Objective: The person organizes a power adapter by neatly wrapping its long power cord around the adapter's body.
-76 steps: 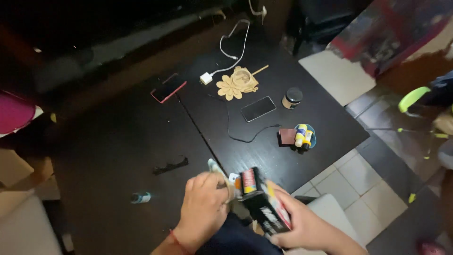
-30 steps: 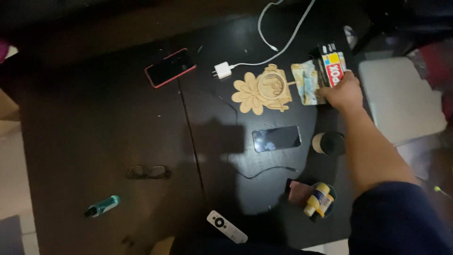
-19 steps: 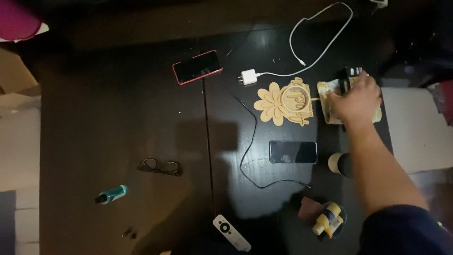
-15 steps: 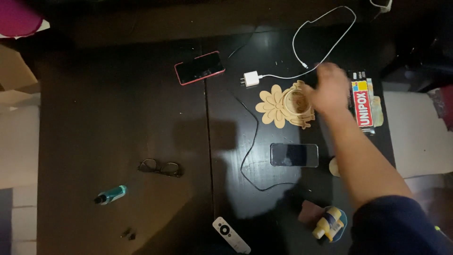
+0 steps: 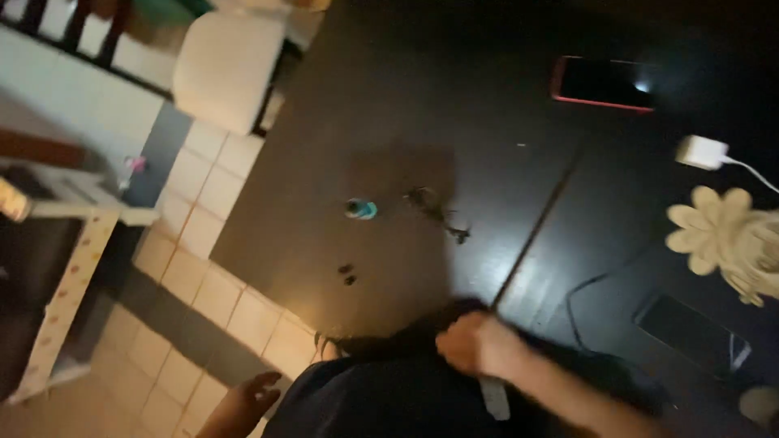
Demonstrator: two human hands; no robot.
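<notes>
While the right hand [image 5: 479, 345] closes in a fist at the near bench [image 5: 487, 122] edge, right over the white remote [image 5: 493, 397], it seems to be gripping it, so the pickup looks begun, not finished. The left hand [image 5: 256, 393] hangs open at 7 o'clock over the tiled floor [image 5: 211, 300]. Farther out lie glasses [image 5: 434, 212] and a teal marker [image 5: 360, 209] at 11; a red-cased phone [image 5: 604, 83] sits at 1.
</notes>
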